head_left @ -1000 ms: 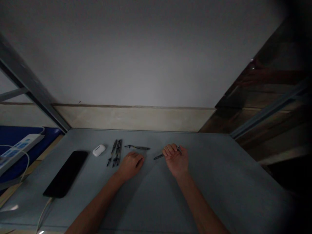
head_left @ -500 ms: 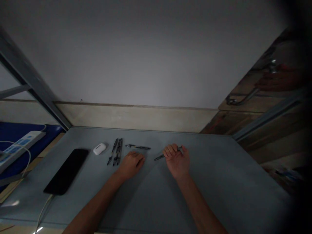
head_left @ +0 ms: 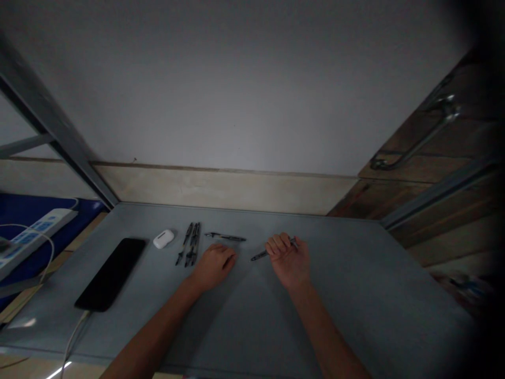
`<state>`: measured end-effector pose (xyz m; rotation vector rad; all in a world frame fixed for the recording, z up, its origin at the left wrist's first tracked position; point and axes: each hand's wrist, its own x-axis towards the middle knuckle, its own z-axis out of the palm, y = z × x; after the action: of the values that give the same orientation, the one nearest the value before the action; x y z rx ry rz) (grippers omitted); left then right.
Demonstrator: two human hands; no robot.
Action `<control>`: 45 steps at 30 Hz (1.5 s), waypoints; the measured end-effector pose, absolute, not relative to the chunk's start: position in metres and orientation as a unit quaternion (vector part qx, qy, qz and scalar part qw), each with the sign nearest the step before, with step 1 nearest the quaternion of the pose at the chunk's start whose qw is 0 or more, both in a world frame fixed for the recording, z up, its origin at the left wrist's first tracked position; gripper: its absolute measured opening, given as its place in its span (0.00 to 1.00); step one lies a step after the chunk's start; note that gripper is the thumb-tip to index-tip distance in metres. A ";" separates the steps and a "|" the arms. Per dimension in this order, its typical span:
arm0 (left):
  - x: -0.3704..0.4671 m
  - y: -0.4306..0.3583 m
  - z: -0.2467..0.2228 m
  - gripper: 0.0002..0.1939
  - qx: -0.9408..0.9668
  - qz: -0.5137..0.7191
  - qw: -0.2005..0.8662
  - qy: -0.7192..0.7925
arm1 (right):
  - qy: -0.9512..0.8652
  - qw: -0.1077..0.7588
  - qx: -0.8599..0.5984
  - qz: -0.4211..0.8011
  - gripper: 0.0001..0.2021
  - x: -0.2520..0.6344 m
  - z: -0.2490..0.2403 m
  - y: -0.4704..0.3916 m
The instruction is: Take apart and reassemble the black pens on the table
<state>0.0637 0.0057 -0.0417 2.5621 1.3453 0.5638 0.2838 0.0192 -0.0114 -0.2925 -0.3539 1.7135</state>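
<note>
My right hand (head_left: 291,259) is turned palm up, its fingers wrapped round a dark pen (head_left: 259,256) whose one end sticks out to the left and whose other end shows by the thumb. My left hand (head_left: 216,264) rests back up on the grey table with its fingers curled in, and nothing shows in it. Just beyond the left hand a single pen (head_left: 225,237) lies crosswise. To that hand's left, several pens (head_left: 192,243) lie side by side, pointing away from me.
A black phone (head_left: 111,275) with a charging cable (head_left: 74,332) lies on the table (head_left: 244,326) at left, near a white earbud case (head_left: 163,239). Beyond the left edge is a power strip (head_left: 37,237). A wall (head_left: 244,105) stands behind; a metal handle (head_left: 418,142) is at right.
The view has shifted slightly. A blurred hand seen by the metal handle at right is gone. My two hands and the pens keep their places.
</note>
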 end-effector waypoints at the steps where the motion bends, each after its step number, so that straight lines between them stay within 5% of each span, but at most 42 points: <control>1: 0.064 0.006 -0.041 0.13 0.864 0.189 0.097 0.455 | -0.155 0.631 -0.126 0.749 0.18 0.284 -0.012 0.019; 45: 0.064 0.005 -0.040 0.12 0.865 0.184 0.094 0.457 | -0.127 0.626 -0.097 0.763 0.21 0.278 -0.006 0.015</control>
<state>0.0639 0.0050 -0.0398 2.5671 1.3548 0.5468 0.2784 0.0154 -0.0055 -0.2214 -0.2910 1.7506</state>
